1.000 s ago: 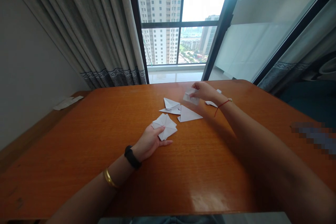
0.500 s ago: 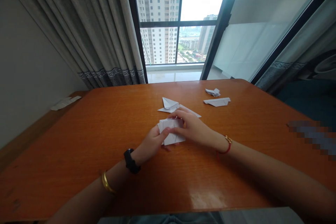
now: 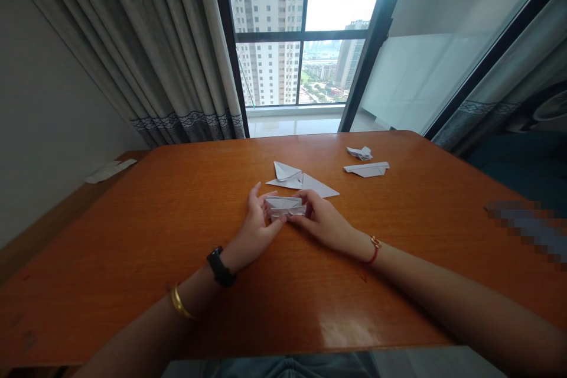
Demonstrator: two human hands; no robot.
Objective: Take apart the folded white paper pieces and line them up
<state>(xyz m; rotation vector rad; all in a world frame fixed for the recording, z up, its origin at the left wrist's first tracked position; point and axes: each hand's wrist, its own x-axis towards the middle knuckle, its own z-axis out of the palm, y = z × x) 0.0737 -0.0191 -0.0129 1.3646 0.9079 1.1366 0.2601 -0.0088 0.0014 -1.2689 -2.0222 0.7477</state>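
Note:
A small piece of folded white paper is held between my two hands, near the middle of the table. It is tipped so that its layered long edge faces me. My left hand grips its left end, with the thumb along the near lower edge. At the opposite end, my right hand pinches it between thumb and fingers. Just beyond my hands lies a folded white paper shape with pointed ends, resembling a paper plane or crane.
Farther right on the wooden table lie a flat folded paper strip and a small crumpled-looking paper fold. A blurred-out object sits at the right edge. Pale papers rest on a ledge at the left.
The folded paper has turned from its square flat face to its layered edge. My right hand has drawn back from over it to its right end, while my left fingers have lifted.

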